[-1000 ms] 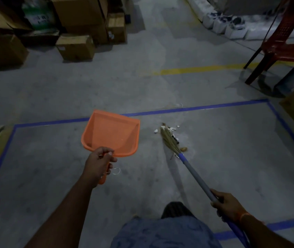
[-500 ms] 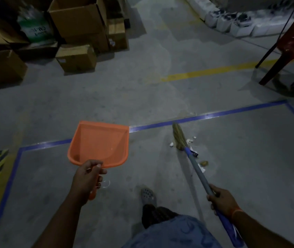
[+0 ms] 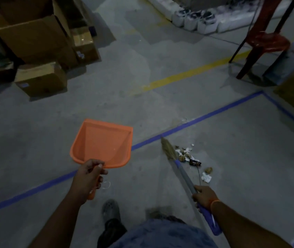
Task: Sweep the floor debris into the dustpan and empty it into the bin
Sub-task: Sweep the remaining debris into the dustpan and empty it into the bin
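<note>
Nearest: blue patterned clothing at the lower edge; one grey perforated shoe [image 3: 110,209] on the concrete floor [image 3: 232,176].

Left hand [image 3: 87,178]: forearm extended forward from lower left, back of the hand up, fingers and thumb curled round the orange handle of the dustpan [image 3: 103,143]. A thin loop hangs beside the handle, just right of the hand.

Right hand [image 3: 204,196]: forearm extended from lower right, orange band on the wrist, fingers wrapped round the broom [image 3: 185,176] where the grey shaft meets its blue grip; the blue grip end projects back past the wrist.

Dustpan: orange plastic, open mouth facing away from the person, pan apparently empty; whether it touches the floor cannot be told. It overlaps a blue tape line [image 3: 205,119] that runs diagonally across the floor.

Broom: shaft slanting forward and left from the right hand, straw head [image 3: 167,148] down at the floor near the tape line, to the right of the dustpan and apart from it.

Debris [image 3: 189,155]: white paper scraps, brown bits and a dark wrapper, lying on the floor just right of the straw head, scattered back along the shaft.

Beyond: yellow floor line [image 3: 187,75].

Far left: stacked cardboard boxes [image 3: 35,40].

Far right: red plastic chair [image 3: 266,40].

Far top: row of white containers [image 3: 194,18], contents unclear.
</note>
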`<move>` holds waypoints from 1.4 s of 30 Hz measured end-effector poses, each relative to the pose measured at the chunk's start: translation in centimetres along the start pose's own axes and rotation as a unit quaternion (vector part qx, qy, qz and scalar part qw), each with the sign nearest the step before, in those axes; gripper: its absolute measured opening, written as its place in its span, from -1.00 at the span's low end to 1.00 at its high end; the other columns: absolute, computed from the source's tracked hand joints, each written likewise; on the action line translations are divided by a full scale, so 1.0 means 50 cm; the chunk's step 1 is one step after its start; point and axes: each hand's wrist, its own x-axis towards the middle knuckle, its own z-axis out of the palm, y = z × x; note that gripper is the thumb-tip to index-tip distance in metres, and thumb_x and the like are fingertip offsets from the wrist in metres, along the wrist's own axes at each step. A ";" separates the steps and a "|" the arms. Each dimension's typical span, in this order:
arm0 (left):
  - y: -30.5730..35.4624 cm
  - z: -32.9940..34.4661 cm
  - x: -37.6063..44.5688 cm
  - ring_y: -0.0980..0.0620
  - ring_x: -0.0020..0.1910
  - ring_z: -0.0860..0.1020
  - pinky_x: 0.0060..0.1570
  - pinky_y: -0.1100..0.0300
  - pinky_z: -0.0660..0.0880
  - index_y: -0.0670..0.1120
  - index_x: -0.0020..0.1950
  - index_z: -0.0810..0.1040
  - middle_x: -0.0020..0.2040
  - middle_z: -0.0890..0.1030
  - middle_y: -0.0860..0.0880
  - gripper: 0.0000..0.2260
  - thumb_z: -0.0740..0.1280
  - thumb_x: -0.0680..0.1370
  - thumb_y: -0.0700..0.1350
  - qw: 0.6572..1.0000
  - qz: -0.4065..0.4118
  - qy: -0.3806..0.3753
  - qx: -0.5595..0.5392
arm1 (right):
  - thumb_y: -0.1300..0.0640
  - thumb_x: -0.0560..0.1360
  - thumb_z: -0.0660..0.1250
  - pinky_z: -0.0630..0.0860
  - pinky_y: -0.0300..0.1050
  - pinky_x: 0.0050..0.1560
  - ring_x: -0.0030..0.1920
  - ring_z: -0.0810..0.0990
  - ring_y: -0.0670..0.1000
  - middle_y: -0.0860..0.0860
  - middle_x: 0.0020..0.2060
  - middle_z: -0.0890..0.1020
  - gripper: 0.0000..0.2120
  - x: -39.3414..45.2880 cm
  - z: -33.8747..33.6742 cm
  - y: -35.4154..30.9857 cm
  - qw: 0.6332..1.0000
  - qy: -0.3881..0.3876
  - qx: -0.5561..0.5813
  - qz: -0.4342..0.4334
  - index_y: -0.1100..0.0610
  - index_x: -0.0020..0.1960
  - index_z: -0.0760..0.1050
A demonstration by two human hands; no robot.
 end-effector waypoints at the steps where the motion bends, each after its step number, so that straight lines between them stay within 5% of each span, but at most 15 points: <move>1: 0.015 -0.014 0.040 -0.01 -0.44 0.47 -0.45 0.22 0.39 -0.17 0.08 0.56 -0.19 0.65 -0.22 -0.90 0.25 0.68 -0.27 1.000 0.001 -0.018 0.008 | 0.29 0.38 0.35 0.60 -0.05 -0.38 -0.44 0.63 0.10 0.16 -0.30 0.65 -0.60 -0.008 0.021 -0.003 1.000 0.011 0.014 0.016 0.17 0.22 0.55; 6: 0.112 -0.083 0.228 0.03 -0.48 0.45 -0.48 0.25 0.40 -0.19 0.11 0.55 -0.18 0.65 -0.24 -0.91 0.25 0.68 -0.27 0.994 0.022 -0.096 0.052 | 0.34 0.39 0.32 0.55 0.04 -0.45 -0.51 0.58 0.14 0.14 -0.46 0.59 -0.64 -0.071 0.135 -0.056 0.983 0.081 0.149 0.074 0.20 0.18 0.57; 14: 0.251 -0.119 0.436 0.00 -0.44 0.47 -0.47 0.22 0.40 -0.17 0.10 0.56 -0.17 0.65 -0.24 -0.91 0.27 0.68 -0.26 0.975 0.044 -0.189 0.107 | 0.34 0.46 0.32 0.57 -0.01 -0.43 -0.47 0.57 0.14 0.23 -0.31 0.62 -0.65 -0.072 0.212 -0.273 0.937 0.171 0.290 0.089 0.03 0.17 0.53; 20: 0.327 -0.077 0.609 -0.01 -0.44 0.47 -0.47 0.21 0.39 -0.16 0.09 0.58 -0.17 0.66 -0.23 -0.91 0.27 0.68 -0.25 0.963 0.044 -0.229 0.138 | 0.29 0.40 0.30 0.61 0.06 -0.40 -0.45 0.61 0.16 0.20 -0.32 0.64 -0.62 0.113 0.149 -0.446 0.926 0.214 0.298 0.083 -0.05 0.13 0.54; 25: 0.405 -0.020 0.748 -0.04 -0.43 0.46 -0.46 0.21 0.38 -0.20 0.11 0.56 -0.17 0.65 -0.25 -0.91 0.27 0.68 -0.26 0.950 0.042 -0.258 0.173 | -0.10 0.19 0.33 0.64 0.19 -0.10 -0.13 0.67 0.24 0.18 -0.10 0.67 -0.49 0.438 0.116 -0.433 0.935 0.193 0.280 0.097 -0.04 0.14 0.56; 28: 0.465 0.021 0.824 -0.01 -0.46 0.45 -0.48 0.21 0.37 -0.23 0.12 0.55 -0.18 0.64 -0.25 -0.91 0.27 0.68 -0.27 0.945 0.052 -0.272 0.175 | -0.06 0.21 0.30 0.63 0.17 -0.05 -0.10 0.66 0.24 0.17 -0.12 0.68 -0.58 0.518 0.060 -0.512 0.939 0.181 0.269 0.111 0.07 0.02 0.59; 30: 0.500 0.048 0.870 -0.01 -0.46 0.46 -0.49 0.21 0.38 -0.23 0.12 0.55 -0.18 0.64 -0.25 -0.91 0.27 0.68 -0.27 0.940 0.063 -0.283 0.179 | 0.03 0.27 0.33 0.64 0.17 -0.09 -0.16 0.68 0.24 0.22 -0.13 0.68 -0.66 0.481 0.008 -0.615 0.936 0.178 0.279 0.121 0.15 -0.01 0.58; 32: 0.525 0.068 0.911 -0.01 -0.45 0.47 -0.50 0.19 0.39 -0.22 0.11 0.55 -0.18 0.64 -0.24 -0.92 0.27 0.68 -0.26 0.931 0.073 -0.303 0.191 | 0.20 0.42 0.35 0.66 -0.06 -0.31 -0.36 0.65 0.15 0.24 -0.14 0.68 -0.78 0.432 -0.021 -0.706 0.929 0.162 0.299 0.148 0.27 0.02 0.56; 35: 0.560 0.093 0.972 -0.01 -0.44 0.48 -0.47 0.17 0.40 -0.21 0.11 0.55 -0.17 0.65 -0.24 -0.91 0.26 0.69 -0.25 0.915 0.079 -0.339 0.205 | 0.33 0.52 0.30 0.31 -0.40 -0.68 -0.47 0.44 -0.05 0.19 -0.04 0.61 -0.82 0.406 -0.013 -0.775 0.911 0.178 0.322 0.188 0.31 0.12 0.49; 37: 0.578 0.105 1.019 -0.02 -0.44 0.48 -0.45 0.16 0.40 -0.20 0.11 0.56 -0.17 0.65 -0.24 -0.91 0.27 0.69 -0.24 0.904 0.077 -0.361 0.214 | 0.30 0.51 0.31 0.40 -0.40 -0.59 -0.42 0.49 -0.01 0.18 0.03 0.58 -0.68 0.410 0.030 -0.789 0.898 0.204 0.342 0.190 0.29 0.26 0.44; 39: 0.594 0.113 1.065 -0.04 -0.42 0.47 -0.43 0.15 0.41 -0.17 0.10 0.57 -0.14 0.66 -0.27 -0.91 0.27 0.68 -0.23 0.891 0.074 -0.386 0.229 | 0.19 0.46 0.31 0.63 -0.14 -0.31 -0.23 0.64 0.16 0.22 0.09 0.61 -0.56 0.414 0.087 -0.792 0.883 0.214 0.363 0.208 0.28 0.32 0.44; 42: 0.623 0.126 1.126 -0.06 -0.41 0.46 -0.43 0.17 0.40 -0.18 0.11 0.56 -0.16 0.66 -0.26 -0.92 0.28 0.68 -0.23 0.861 0.073 -0.439 0.245 | 0.23 0.47 0.32 0.55 -0.18 -0.44 -0.30 0.64 0.14 0.25 -0.09 0.66 -0.73 0.372 0.151 -0.852 0.843 0.235 0.411 0.255 0.30 0.15 0.55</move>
